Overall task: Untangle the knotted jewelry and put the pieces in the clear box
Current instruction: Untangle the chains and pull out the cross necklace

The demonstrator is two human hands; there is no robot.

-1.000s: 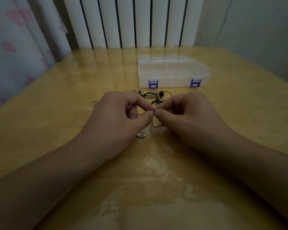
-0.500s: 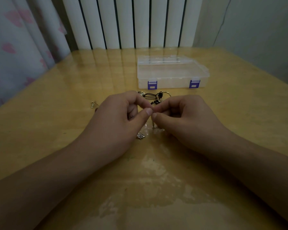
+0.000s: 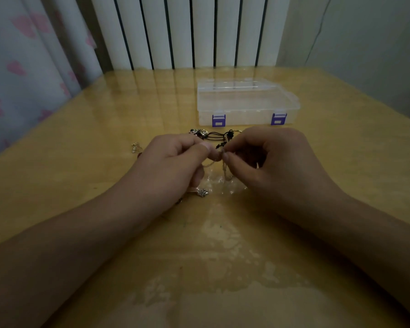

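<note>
Chain [image 3: 223,162] pinched between both hands [image 3: 220,157]

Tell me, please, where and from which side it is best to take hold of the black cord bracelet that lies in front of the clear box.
Probably at the bare middle of the black cord bracelet, pinched from above. There its thin strands lie flat on the yellow wooden table, free of the metal charms at its left end. The right end lies close behind the right hand.

left hand [image 3: 175,162] and right hand [image 3: 265,159] raised, thin chain [image 3: 224,168] now hanging
</note>
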